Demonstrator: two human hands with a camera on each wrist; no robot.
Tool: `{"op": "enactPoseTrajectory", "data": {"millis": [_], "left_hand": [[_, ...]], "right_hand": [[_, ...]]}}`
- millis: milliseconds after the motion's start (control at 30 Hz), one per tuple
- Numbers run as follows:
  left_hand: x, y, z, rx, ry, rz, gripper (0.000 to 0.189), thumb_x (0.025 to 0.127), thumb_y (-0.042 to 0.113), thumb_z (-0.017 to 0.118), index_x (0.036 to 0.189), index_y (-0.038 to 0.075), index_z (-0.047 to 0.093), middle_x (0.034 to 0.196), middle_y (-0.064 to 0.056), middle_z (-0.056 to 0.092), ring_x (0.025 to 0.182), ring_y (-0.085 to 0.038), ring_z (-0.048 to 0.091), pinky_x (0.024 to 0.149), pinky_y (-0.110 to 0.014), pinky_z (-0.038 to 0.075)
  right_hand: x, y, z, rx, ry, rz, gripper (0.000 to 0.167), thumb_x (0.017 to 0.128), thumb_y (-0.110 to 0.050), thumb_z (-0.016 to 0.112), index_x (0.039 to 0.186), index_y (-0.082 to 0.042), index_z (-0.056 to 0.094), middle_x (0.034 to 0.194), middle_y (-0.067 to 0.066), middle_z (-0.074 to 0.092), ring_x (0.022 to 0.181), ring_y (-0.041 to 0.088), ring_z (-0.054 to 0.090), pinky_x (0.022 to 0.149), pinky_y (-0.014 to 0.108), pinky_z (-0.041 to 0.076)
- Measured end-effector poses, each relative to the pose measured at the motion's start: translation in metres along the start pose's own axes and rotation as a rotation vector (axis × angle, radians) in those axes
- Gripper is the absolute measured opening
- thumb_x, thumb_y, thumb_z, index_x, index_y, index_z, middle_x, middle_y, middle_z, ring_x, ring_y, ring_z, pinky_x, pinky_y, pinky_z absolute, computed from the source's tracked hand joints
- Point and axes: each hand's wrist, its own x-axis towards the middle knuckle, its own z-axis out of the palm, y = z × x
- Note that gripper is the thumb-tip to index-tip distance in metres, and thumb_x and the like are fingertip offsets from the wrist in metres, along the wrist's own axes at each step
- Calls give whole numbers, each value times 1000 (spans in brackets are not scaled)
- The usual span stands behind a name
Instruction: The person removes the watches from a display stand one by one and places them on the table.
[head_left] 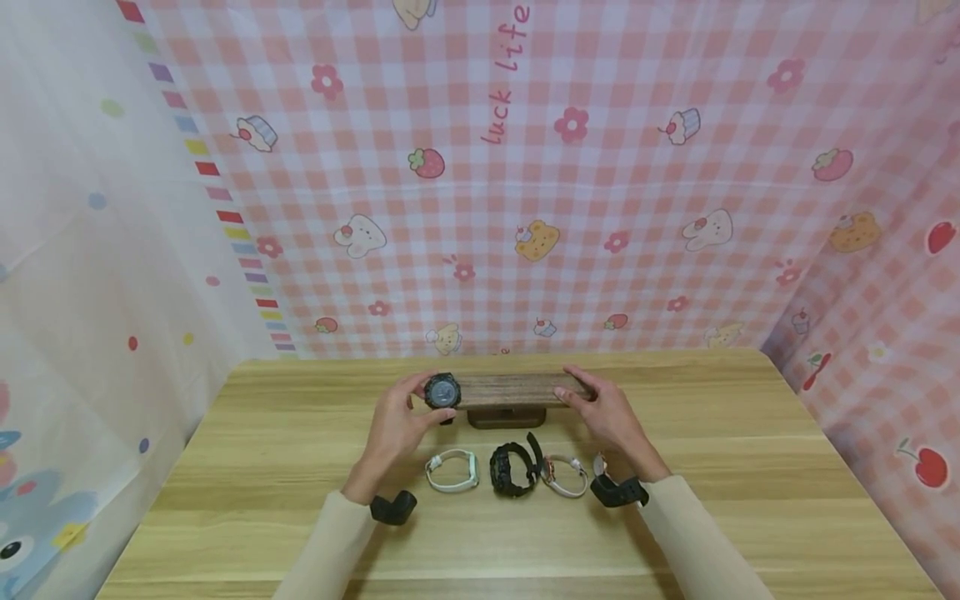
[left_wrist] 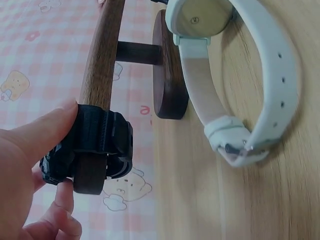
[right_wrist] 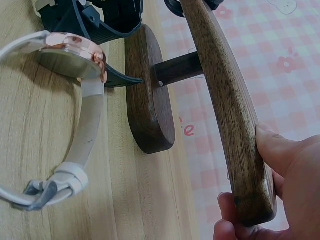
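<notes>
A dark wooden T-shaped watch stand [head_left: 510, 390] is upright on the table, its bar running left to right. A black wristwatch [head_left: 442, 392] is looped round the bar's left end, its round face turned up toward the head camera. My left hand [head_left: 393, 421] pinches that watch between thumb and fingers. In the left wrist view, the tip of the bar pokes out past the watch's black strap [left_wrist: 92, 130]. At the opposite end, my right hand [head_left: 611, 412] grips the bar, thumb on the near side and fingers curled beneath its tip [right_wrist: 255, 205].
In front of the stand lie a pale mint watch [head_left: 474, 469], a second black watch [head_left: 504, 468] with its strap end raised, and a white-strapped rose-gold watch [head_left: 566, 487]. Another watch [head_left: 600, 465] is partly hidden by the right wrist camera. A checked cloth [head_left: 480, 208] hangs behind the table.
</notes>
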Motion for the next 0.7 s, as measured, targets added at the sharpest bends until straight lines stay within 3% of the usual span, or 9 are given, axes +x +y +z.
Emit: {"op": "enactPoseTrajectory", "data": {"millis": [167,400,700], "left_hand": [[-2,-4,-5,8,-2,-31,64,73,24,89,130,10,65,95,-9,66,71,-16,45,60,-26,37],[-3,-6,-11,11,-10,-57,64,74,24,89,131,9,64,92,-9,69,70,-17,43,62,-28,34],[-6,-8,-16,9,33,-32,63,72,18,90,129,8,65,83,-7,67,68,-15,42,61,-26,32]], "right_hand": [[0,0,0,-27,4,-1,56,97,-35,64,147,-15,49,144,22,51,81,21,58,73,33,47],[0,0,-1,-6,-5,14,57,97,-36,65,147,-16,49,143,24,51,65,17,51,64,32,45],[0,0,0,-1,-6,2,57,96,-36,65,147,-15,49,143,24,51,66,17,52,64,31,45]]}}
